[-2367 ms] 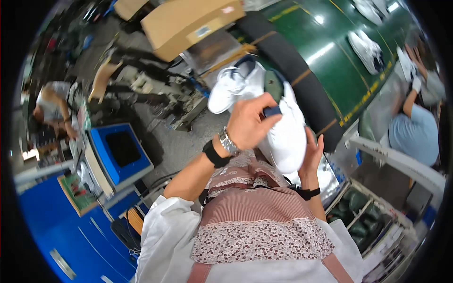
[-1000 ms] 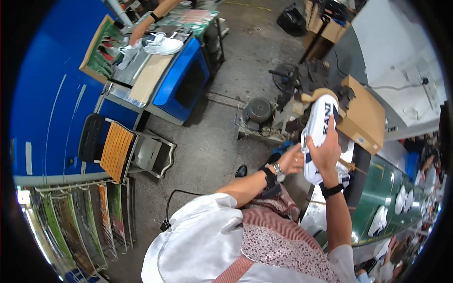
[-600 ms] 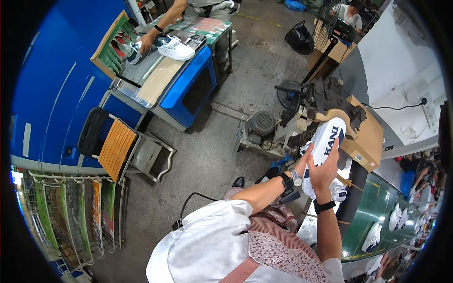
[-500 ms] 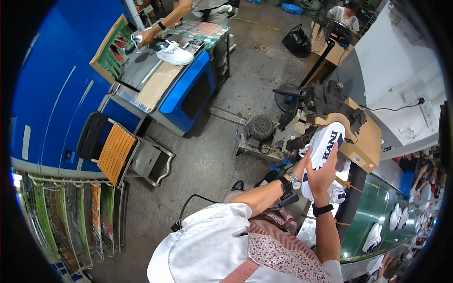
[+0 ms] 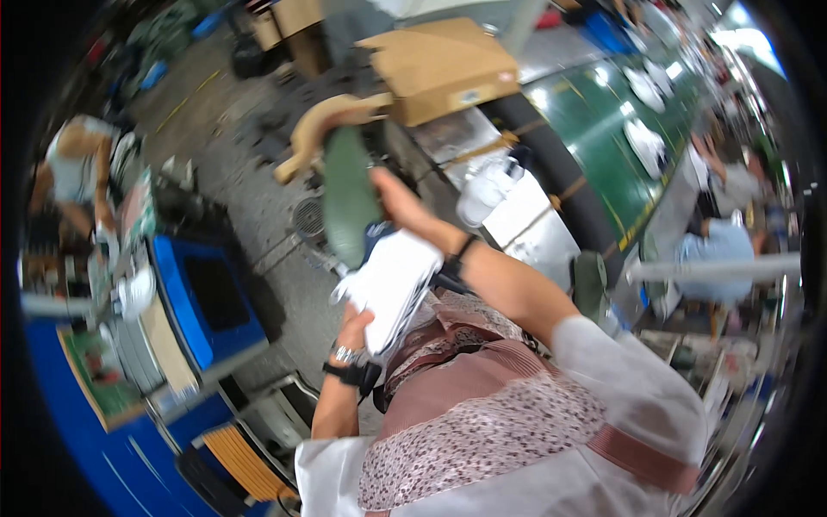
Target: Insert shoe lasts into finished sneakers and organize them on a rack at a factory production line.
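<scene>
Half a second ago both hands pressed the white shoe (image 5: 392,289) sole-out against the stand by the cardboard box (image 5: 439,60). Now the shoe is off it and drawn in close to the chest, at the picture's centre. A green last (image 5: 349,202) shows bare above the shoe, at 12 o'clock from it. Its lower end meets the shoe's opening, but blur hides whether it sits inside or just touches.

The left hand (image 5: 353,332), watch on the wrist, is at 7 o'clock from the shoe. Its fingers are closed on the shoe's lower end from beneath. The right hand (image 5: 396,194) lies along the last's right side, with the thumb showing and the fingers wrapped behind it in a hold.

By the look of it, the work has moved from pressing at the stand to handling shoe and last against each other in the air. Neither rests on anything.

The tan arm (image 5: 319,129) of the stand curves at 11 o'clock from the last, just beside its tip. A green belt (image 5: 603,112) carrying white shoes runs off toward 2 o'clock. A blue desk (image 5: 202,297) stands at 9 o'clock, with a co-worker (image 5: 73,172) beyond it at 10. Another person (image 5: 715,250) sits at 3 o'clock.
</scene>
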